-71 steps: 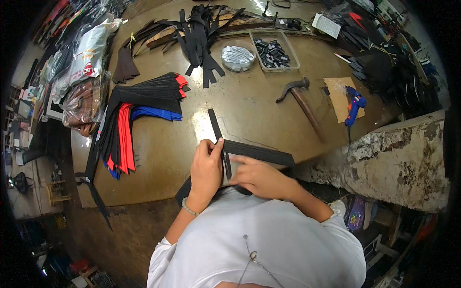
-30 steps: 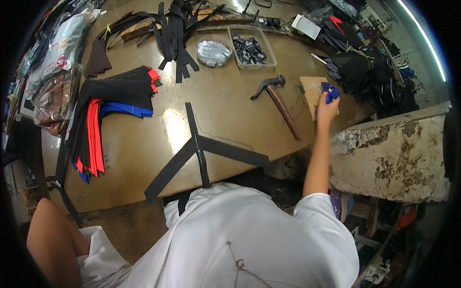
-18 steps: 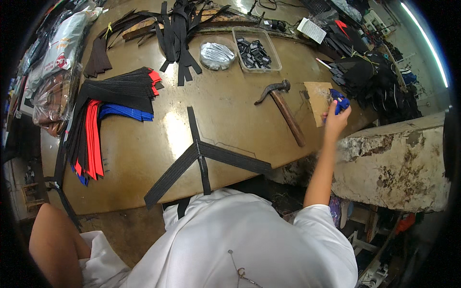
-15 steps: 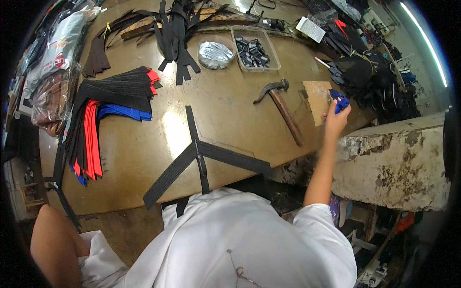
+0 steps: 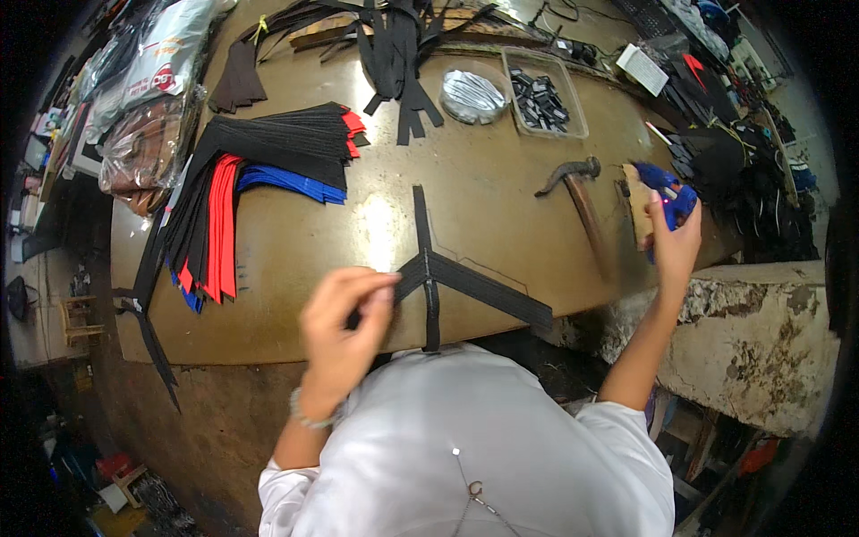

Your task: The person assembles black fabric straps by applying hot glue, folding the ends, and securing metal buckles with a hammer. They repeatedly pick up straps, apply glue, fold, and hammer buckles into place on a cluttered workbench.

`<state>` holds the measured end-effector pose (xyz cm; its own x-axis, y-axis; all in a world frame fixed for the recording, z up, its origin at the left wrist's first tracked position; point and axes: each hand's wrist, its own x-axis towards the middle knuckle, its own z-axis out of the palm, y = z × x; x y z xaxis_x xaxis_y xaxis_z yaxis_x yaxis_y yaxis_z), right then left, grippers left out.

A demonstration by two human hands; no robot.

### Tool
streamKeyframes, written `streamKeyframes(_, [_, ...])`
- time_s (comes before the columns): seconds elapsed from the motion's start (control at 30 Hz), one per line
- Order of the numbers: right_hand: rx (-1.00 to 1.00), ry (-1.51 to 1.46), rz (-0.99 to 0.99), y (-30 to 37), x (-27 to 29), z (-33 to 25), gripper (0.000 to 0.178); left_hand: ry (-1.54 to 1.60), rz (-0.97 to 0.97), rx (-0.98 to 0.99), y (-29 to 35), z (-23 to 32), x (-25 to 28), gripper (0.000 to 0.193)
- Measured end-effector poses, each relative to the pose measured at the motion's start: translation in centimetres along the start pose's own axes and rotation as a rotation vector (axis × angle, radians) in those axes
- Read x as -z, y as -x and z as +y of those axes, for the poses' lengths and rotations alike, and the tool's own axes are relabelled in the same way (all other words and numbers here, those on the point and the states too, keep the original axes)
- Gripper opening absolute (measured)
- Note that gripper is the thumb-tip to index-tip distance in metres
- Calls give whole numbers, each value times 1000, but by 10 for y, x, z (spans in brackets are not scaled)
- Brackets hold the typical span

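Observation:
A black Y-shaped webbing strap piece lies near the table's front edge, with a narrow strip running down from its joint. Over its left arm is my left hand, thumb and forefinger slightly apart and somewhat blurred. It hides most of that arm, and I cannot tell whether it touches the webbing. At the right, my right hand is closed round a blue glue gun, which shows a small red light. The gun is over a piece of tan cardboard.
A hammer lies left of the cardboard. Fanned black, red and blue straps cover the left side. Farther back are a round container of silvery pieces, a clear box of black buckles and more straps. A worn block stands right.
My left hand has come in from the lower left to the strap piece. My right hand still grips the glue gun by the cardboard. The view has shifted, moving the table rightward in it.

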<state>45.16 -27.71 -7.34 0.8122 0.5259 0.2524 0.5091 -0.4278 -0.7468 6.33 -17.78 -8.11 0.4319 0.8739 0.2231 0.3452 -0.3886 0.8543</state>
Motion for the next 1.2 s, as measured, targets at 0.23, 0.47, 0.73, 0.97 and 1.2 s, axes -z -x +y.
streamKeyframes(0.23, [112,-209,-891,86,-56,-85,42,-201,4,-130,22,-57,-52,22])
streamKeyframes(0.47, [332,-60,-898,87,-82,-74,41,-264,-28,-175,19,-52,-52,31])
streamKeyframes(0.73, [349,-60,-943,90,-79,-73,39,-263,-15,-177,18,-53,-54,32])
streamKeyframes(0.97, [334,-33,-1018,104,-62,-66,39,-251,-4,-153,20,-53,-55,30])
streamKeyframes(1.2, [364,-213,-1041,99,-47,-44,41,-263,-10,-155,19,-52,-55,31])
